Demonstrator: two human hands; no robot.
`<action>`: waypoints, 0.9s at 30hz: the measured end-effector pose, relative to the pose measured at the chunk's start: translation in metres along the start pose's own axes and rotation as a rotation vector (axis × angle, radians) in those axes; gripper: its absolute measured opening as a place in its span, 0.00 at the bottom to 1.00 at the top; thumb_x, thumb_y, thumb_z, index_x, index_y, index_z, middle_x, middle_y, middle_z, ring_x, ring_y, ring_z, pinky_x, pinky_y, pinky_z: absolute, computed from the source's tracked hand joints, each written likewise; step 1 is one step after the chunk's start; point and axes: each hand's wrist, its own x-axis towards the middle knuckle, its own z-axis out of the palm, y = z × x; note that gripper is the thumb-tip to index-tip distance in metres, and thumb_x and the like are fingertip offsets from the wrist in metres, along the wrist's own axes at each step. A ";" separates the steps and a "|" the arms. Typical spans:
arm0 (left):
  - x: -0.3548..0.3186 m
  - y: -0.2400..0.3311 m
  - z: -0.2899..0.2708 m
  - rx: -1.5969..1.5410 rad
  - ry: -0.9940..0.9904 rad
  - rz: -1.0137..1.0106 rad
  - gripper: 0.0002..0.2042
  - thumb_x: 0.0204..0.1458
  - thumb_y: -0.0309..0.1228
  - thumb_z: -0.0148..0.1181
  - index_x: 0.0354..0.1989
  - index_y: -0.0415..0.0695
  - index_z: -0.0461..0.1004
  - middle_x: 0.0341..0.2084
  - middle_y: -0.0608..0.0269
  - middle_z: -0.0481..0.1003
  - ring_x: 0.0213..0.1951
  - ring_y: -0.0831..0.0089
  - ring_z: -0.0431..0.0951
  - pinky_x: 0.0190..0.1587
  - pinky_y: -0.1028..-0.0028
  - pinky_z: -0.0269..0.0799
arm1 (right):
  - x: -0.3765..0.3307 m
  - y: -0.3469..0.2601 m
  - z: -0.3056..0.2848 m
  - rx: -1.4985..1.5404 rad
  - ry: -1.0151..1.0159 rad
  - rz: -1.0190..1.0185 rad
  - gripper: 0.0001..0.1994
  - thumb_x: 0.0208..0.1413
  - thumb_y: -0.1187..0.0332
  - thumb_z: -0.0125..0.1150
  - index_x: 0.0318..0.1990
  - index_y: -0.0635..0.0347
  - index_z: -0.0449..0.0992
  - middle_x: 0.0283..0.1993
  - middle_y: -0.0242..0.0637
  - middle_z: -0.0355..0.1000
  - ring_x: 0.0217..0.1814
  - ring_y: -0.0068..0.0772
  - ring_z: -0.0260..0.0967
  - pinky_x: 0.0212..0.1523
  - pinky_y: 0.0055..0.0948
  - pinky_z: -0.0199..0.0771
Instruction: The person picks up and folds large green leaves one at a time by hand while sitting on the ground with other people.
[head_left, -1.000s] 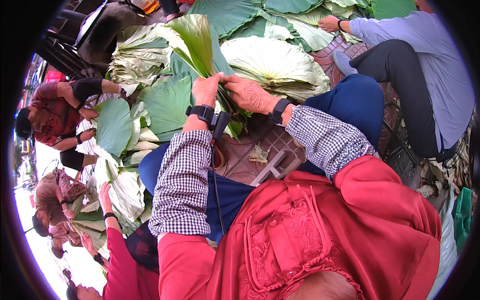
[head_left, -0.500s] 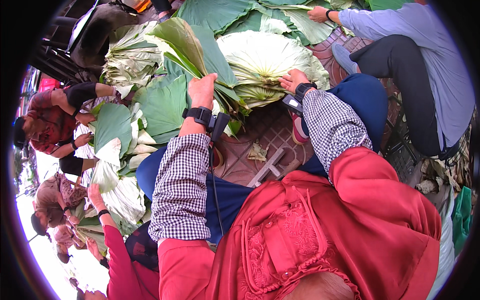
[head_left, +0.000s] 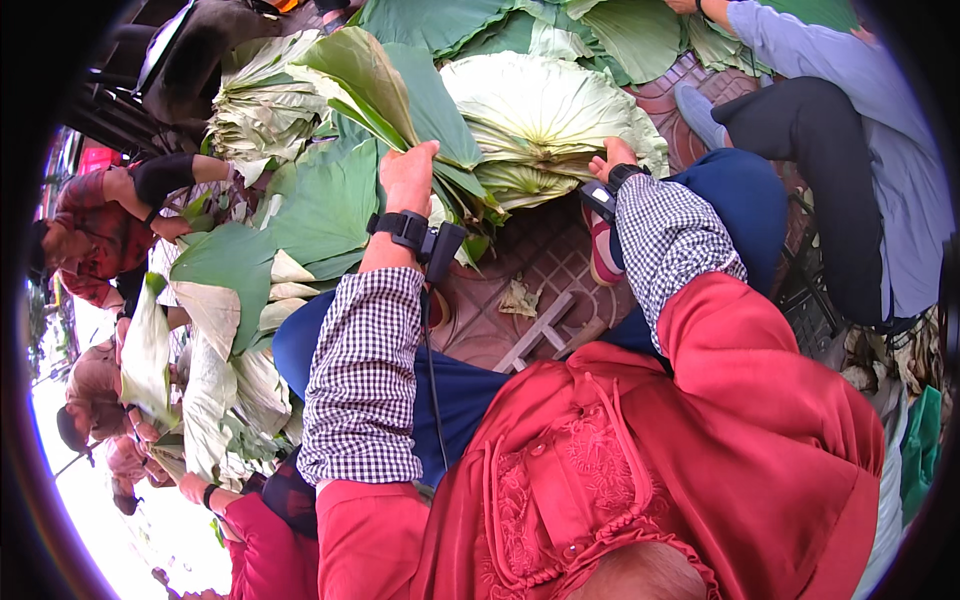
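Note:
My left hand (head_left: 408,180) is closed around the base of a bunch of folded green lotus leaves (head_left: 372,80), which fan upward and away from me. To its right lies a stack of pale, dried-looking lotus leaves (head_left: 545,105), undersides up with ribs radiating from a brownish centre. My right hand (head_left: 614,160) is at the near right edge of that stack, fingers curled against the leaf rim. Stems and leaf ends (head_left: 480,205) hang below the bunch, between my hands. Both wrists carry black straps with small devices.
More green leaves (head_left: 330,210) and a pale bundle (head_left: 265,110) lie to the left. A person in a light blue shirt (head_left: 850,110) sits at the right. Other people (head_left: 85,240) handle leaves at far left. A metal bar (head_left: 540,335) lies on the paving between my feet.
My right hand has shifted slightly right along the pale leaf's edge, its fingers now more curled. The left hand keeps its hold. At left, another person's leaf has moved.

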 end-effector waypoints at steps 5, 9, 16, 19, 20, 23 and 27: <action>-0.001 0.016 0.054 -0.056 -0.121 0.046 0.19 0.37 0.31 0.64 0.38 0.32 0.75 0.35 0.49 0.76 0.37 0.63 0.76 0.43 0.70 0.69 | 0.094 -0.052 -0.078 -1.042 0.041 -0.562 0.18 0.49 0.62 0.55 0.48 0.56 0.68 0.47 0.43 0.68 0.49 0.44 0.66 0.47 0.45 0.68; 0.009 0.005 0.043 -0.007 -0.091 0.044 0.19 0.37 0.32 0.65 0.37 0.32 0.74 0.34 0.49 0.76 0.36 0.62 0.76 0.41 0.69 0.70 | 0.054 -0.049 -0.046 -1.607 0.263 -0.617 0.15 0.44 0.62 0.57 0.40 0.57 0.76 0.46 0.45 0.71 0.50 0.41 0.68 0.48 0.34 0.69; 0.014 0.000 0.032 0.007 -0.059 0.016 0.19 0.37 0.33 0.65 0.35 0.30 0.73 0.32 0.47 0.76 0.34 0.61 0.76 0.39 0.68 0.71 | -0.029 -0.050 0.004 -0.898 0.393 -1.032 0.19 0.47 0.66 0.48 0.48 0.62 0.71 0.56 0.45 0.63 0.57 0.49 0.59 0.59 0.39 0.57; 0.018 0.000 0.027 0.033 -0.059 0.064 0.19 0.37 0.33 0.65 0.34 0.30 0.73 0.31 0.47 0.76 0.33 0.61 0.76 0.39 0.68 0.71 | -0.062 -0.064 0.037 -0.722 0.126 -1.414 0.16 0.48 0.70 0.51 0.46 0.63 0.72 0.52 0.45 0.66 0.55 0.47 0.62 0.57 0.36 0.60; 0.015 -0.001 0.028 0.003 -0.080 0.038 0.19 0.37 0.33 0.65 0.34 0.30 0.73 0.30 0.47 0.76 0.33 0.60 0.77 0.38 0.67 0.72 | -0.080 -0.066 0.049 -0.726 0.020 -1.434 0.16 0.48 0.71 0.52 0.46 0.63 0.72 0.51 0.45 0.67 0.55 0.45 0.63 0.57 0.34 0.61; 0.012 0.002 0.021 -0.013 -0.089 0.002 0.18 0.37 0.33 0.65 0.34 0.31 0.73 0.30 0.48 0.76 0.32 0.62 0.77 0.36 0.68 0.73 | -0.146 -0.055 0.087 -0.648 -0.428 -1.480 0.13 0.50 0.75 0.52 0.44 0.65 0.73 0.48 0.45 0.70 0.52 0.41 0.67 0.55 0.29 0.64; -0.002 0.013 0.026 -0.053 -0.123 -0.068 0.18 0.38 0.31 0.64 0.37 0.31 0.73 0.32 0.49 0.76 0.32 0.65 0.77 0.36 0.69 0.73 | -0.201 -0.019 0.100 -0.837 -0.843 -1.415 0.13 0.53 0.74 0.51 0.46 0.64 0.72 0.50 0.43 0.68 0.54 0.38 0.65 0.55 0.28 0.63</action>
